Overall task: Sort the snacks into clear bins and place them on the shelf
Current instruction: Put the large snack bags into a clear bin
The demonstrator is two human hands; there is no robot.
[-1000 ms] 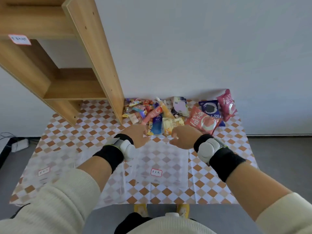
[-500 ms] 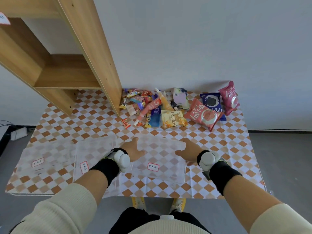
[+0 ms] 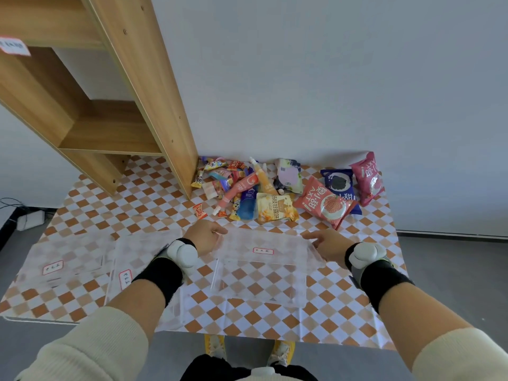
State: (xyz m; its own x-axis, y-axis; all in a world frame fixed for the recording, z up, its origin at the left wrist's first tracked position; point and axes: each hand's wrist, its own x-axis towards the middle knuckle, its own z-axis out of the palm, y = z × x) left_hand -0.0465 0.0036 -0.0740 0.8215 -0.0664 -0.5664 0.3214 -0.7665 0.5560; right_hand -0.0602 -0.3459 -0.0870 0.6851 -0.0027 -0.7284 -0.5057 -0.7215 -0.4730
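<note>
A clear bin [image 3: 261, 281] with a small red-framed label sits in the middle of the checkered table, its far side tipped up. My left hand [image 3: 204, 237] grips its left wall and my right hand [image 3: 331, 246] grips its right wall. A pile of snacks [image 3: 247, 185] lies at the back: small candies, tube pouches, a yellow bag [image 3: 276, 209], a red bag [image 3: 325, 204], a dark blue bag [image 3: 339, 184] and a pink bag [image 3: 368, 178]. The wooden shelf [image 3: 110, 127] stands at the back left.
Two more clear bins lie to the left, one [image 3: 145, 243] right beside my left wrist and one [image 3: 55, 257] near the table's left edge, each labelled. The table's front edge [image 3: 247, 335] runs just above my feet. A power strip lies on the floor at far left.
Both hands pulled back from the snack pile to the middle bin and closed on its two sides. The bin's far side has since come up off the table.
</note>
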